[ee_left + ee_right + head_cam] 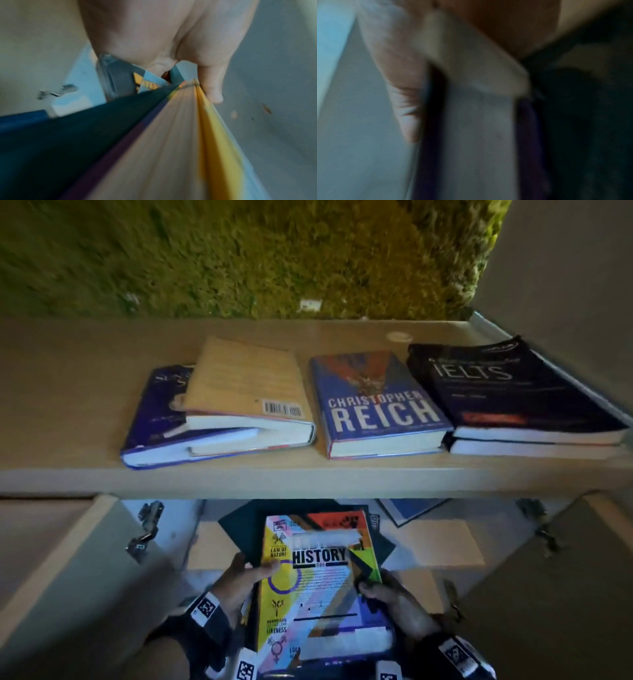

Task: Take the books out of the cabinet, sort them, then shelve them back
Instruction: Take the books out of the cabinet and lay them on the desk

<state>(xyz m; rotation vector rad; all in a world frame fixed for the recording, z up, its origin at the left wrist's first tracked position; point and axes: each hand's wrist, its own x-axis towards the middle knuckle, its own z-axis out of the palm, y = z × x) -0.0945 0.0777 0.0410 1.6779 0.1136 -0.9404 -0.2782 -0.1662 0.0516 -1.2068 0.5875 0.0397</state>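
A colourful book titled HISTORY (318,577) tops a small stack held in front of the open cabinet, with a dark green book (380,549) under it. My left hand (246,580) grips the stack's left edge, thumb on the cover. My right hand (390,597) grips its right edge. The left wrist view shows the page edges (171,135) and yellow cover beside my thumb (212,83). The right wrist view is blurred, with a finger (406,101) against the pages (476,121). On the cabinet top (68,405) lie a purple book (150,419) under a tan one (246,385), a blue REICH book (376,405) and black IELTS books (507,392).
Both cabinet doors stand open, left (68,577) and right (565,577), with metal hinges (147,529). A blue book (411,508) lies deeper inside on the shelf (438,546). A green grassy wall (239,251) rises behind the cabinet top.
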